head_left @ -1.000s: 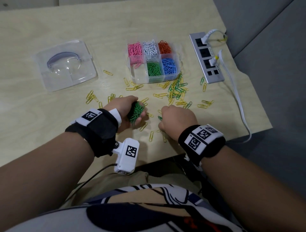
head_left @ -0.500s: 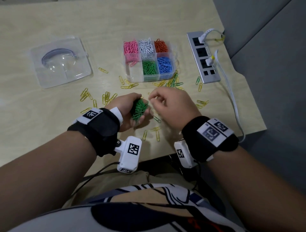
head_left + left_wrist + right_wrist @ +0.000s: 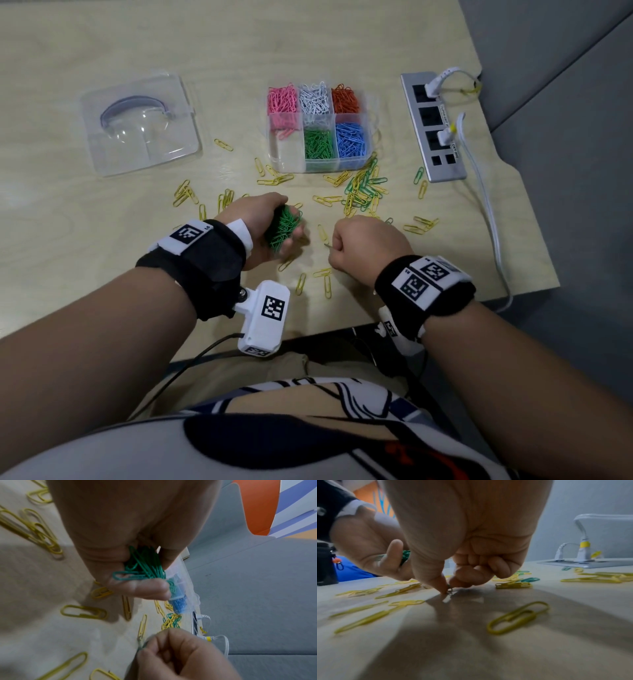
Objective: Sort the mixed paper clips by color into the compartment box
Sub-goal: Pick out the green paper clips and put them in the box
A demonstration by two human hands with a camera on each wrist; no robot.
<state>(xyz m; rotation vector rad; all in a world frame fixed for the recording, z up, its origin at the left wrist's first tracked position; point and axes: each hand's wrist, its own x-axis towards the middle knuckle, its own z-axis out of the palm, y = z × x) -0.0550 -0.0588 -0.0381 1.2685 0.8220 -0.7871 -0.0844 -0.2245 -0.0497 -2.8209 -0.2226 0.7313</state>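
Looking down from your head, your left hand (image 3: 260, 224) is curled round a bundle of green paper clips (image 3: 284, 228) just above the table (image 3: 102, 212), while your right hand (image 3: 366, 245) pinches a single clip (image 3: 327, 245) beside it, with loose yellow clips (image 3: 359, 197) between you and the compartment box (image 3: 318, 126). Your left wrist view shows the fingers (image 3: 137, 586) wrapped tightly on the green bundle. Your right wrist view shows thumb and forefinger (image 3: 436, 580) nipping the small clip at the tabletop, its colour unclear.
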